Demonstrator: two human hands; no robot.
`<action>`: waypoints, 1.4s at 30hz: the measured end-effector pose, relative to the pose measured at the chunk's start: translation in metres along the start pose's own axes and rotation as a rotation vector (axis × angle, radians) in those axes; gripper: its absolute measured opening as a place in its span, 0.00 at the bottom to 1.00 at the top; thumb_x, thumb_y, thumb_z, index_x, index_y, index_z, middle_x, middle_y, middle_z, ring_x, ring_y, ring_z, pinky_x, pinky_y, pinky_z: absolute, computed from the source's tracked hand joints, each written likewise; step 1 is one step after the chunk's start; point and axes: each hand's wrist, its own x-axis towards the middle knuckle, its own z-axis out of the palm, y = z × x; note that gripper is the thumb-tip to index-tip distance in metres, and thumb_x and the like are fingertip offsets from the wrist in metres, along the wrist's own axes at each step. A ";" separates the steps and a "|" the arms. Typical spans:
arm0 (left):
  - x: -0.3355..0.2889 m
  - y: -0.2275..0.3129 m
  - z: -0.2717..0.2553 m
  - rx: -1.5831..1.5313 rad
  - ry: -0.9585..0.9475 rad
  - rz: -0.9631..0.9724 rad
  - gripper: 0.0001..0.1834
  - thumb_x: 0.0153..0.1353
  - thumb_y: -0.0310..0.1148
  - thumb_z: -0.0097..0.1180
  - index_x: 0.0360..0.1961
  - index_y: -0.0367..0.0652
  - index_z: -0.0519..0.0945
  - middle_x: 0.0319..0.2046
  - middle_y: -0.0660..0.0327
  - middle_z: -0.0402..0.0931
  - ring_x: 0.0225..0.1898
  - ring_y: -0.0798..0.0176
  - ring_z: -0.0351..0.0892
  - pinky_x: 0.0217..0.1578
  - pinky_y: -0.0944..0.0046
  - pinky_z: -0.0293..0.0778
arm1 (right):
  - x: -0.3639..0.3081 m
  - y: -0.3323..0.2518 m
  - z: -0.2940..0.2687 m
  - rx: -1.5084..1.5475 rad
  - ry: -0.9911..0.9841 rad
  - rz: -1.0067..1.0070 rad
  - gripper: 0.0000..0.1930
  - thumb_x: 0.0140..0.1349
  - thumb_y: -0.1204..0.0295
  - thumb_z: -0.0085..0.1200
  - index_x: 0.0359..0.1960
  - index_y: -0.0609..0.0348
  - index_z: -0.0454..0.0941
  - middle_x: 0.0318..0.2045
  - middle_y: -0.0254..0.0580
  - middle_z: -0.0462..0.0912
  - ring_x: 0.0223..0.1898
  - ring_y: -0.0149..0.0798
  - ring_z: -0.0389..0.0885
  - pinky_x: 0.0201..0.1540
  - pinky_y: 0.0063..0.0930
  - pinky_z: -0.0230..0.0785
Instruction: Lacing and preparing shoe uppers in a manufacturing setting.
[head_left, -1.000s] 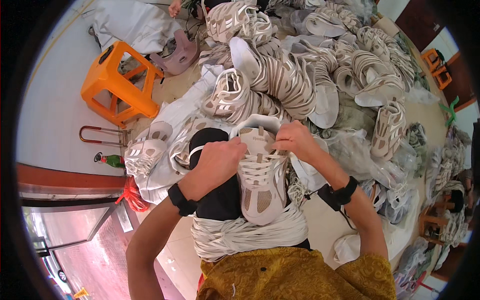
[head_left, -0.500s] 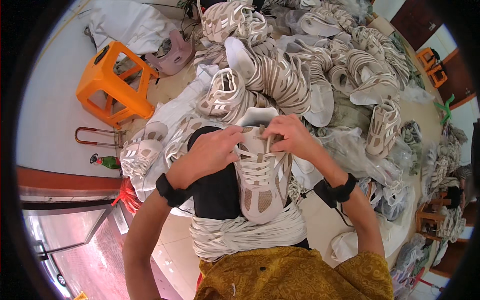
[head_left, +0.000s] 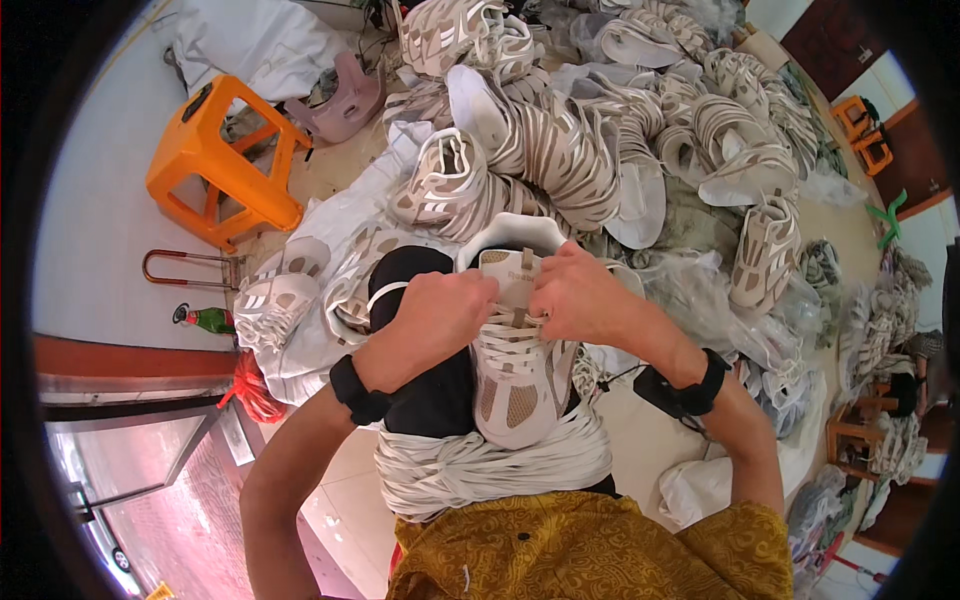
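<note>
A beige and white sneaker (head_left: 520,385) rests on my lap, toe toward me, with its laces crossed over the front and its tongue (head_left: 508,275) standing up. My left hand (head_left: 445,315) is closed beside the tongue on a white shoelace (head_left: 388,290), which loops out past the hand over the black-clad knee. On the other side of the tongue, my right hand (head_left: 578,298) is closed by the top eyelets, with lace showing under its fingers. Its fingertips are partly hidden. A thick bundle of white laces (head_left: 490,470) lies across my lap.
Ahead lies a large heap of similar sneakers (head_left: 565,160), several nested in rows. An orange stool (head_left: 225,160) stands at the left, with a green bottle (head_left: 210,320) below it. Clear plastic bags (head_left: 720,290) lie at the right. One laced sneaker (head_left: 285,300) sits left of my knee.
My left hand has moved slightly right and down, and a lace loop now shows beyond it. My right hand has closed more beside the tongue. The sneaker's collar shows wider.
</note>
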 end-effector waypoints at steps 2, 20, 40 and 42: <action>-0.002 -0.001 -0.001 -0.010 0.037 -0.036 0.05 0.48 0.33 0.51 0.25 0.45 0.73 0.24 0.60 0.72 0.25 0.53 0.74 0.24 0.58 0.69 | -0.006 0.000 0.002 0.035 0.070 -0.039 0.07 0.29 0.69 0.58 0.13 0.52 0.72 0.17 0.30 0.72 0.28 0.35 0.69 0.38 0.27 0.56; 0.020 0.032 0.019 -0.194 0.193 -0.106 0.04 0.44 0.28 0.50 0.24 0.41 0.74 0.24 0.55 0.69 0.26 0.51 0.72 0.27 0.56 0.69 | -0.005 0.012 -0.005 0.557 0.171 0.259 0.07 0.35 0.73 0.59 0.20 0.57 0.75 0.17 0.35 0.75 0.23 0.36 0.71 0.32 0.26 0.63; 0.024 0.018 0.019 -0.737 0.206 -0.468 0.07 0.43 0.28 0.47 0.22 0.34 0.72 0.17 0.49 0.70 0.19 0.50 0.70 0.24 0.60 0.67 | -0.002 -0.013 0.014 0.015 0.348 -0.038 0.03 0.38 0.74 0.52 0.18 0.57 0.72 0.18 0.37 0.73 0.26 0.41 0.74 0.27 0.31 0.66; 0.021 0.016 0.022 -0.716 0.236 -0.445 0.06 0.43 0.28 0.47 0.22 0.34 0.72 0.17 0.49 0.70 0.19 0.50 0.71 0.24 0.60 0.67 | 0.000 -0.020 0.013 -0.106 0.098 0.190 0.04 0.41 0.72 0.50 0.19 0.58 0.75 0.19 0.40 0.76 0.24 0.44 0.76 0.26 0.35 0.68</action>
